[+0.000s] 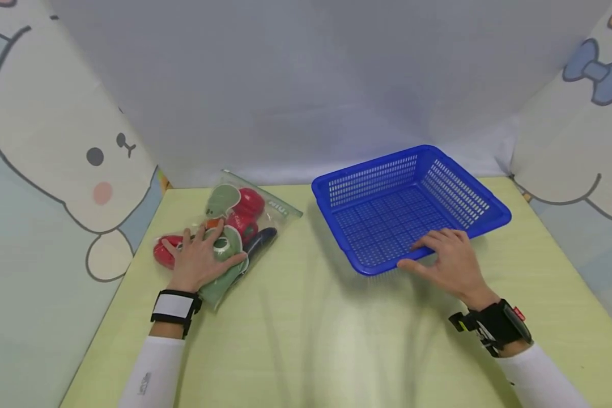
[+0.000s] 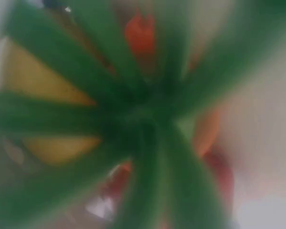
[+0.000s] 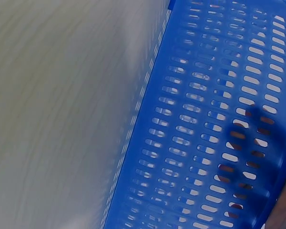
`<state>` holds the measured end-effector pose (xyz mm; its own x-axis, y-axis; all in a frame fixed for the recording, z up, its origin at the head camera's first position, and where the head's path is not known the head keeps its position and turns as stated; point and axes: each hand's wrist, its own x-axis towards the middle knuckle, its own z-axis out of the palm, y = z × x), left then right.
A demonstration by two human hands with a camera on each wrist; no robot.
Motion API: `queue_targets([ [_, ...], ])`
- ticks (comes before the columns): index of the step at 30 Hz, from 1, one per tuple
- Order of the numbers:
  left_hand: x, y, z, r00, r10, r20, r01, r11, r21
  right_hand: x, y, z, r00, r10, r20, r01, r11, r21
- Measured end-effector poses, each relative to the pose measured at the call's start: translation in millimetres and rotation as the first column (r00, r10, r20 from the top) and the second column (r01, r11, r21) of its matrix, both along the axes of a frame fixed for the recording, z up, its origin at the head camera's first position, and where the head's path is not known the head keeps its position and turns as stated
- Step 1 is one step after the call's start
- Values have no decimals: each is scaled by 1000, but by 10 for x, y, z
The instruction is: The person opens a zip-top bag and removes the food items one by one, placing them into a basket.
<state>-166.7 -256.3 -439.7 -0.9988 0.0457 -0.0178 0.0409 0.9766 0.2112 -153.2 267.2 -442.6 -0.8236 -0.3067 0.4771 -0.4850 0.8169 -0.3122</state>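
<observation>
Bag (image 1: 224,238) under left hand (image 1: 199,260) — basket (image 1: 408,204) at right hand (image 1: 451,260).

This looks like a staged recording booth, not a lived-in room. A pale yellow-green surface (image 1: 306,340) is closed in on three sides: a plain grey-white backdrop sheet (image 1: 326,85) behind, and cloth panels printed with cartoon rabbits and a blue bow at the left (image 1: 56,170) and right (image 1: 581,130). Black camera bands (image 1: 175,306) sit on both white-sleeved wrists.
</observation>
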Motion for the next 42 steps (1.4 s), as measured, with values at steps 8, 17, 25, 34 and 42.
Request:
queue_targets([
  [8,352,-6,73,999,34,29,-33,999,-26,-26,9,-6,1000,10,-25,-10,1000,0],
  [17,499,77,147,999,17,49,-16,1000,-5,0,95,-41,997,-23,-73,21,999,-26],
  [25,462,283,145,998,-43,37,42,999,30,72,138,-97,981,-91,-173,81,995,-61],
  [34,635,518,206,999,-51,12,51,999,17,119,153,-107,964,-112,-242,92,992,-90],
  [42,860,696,269,998,-67,6,67,998,4,101,148,-104,972,-77,-221,48,990,-130],
])
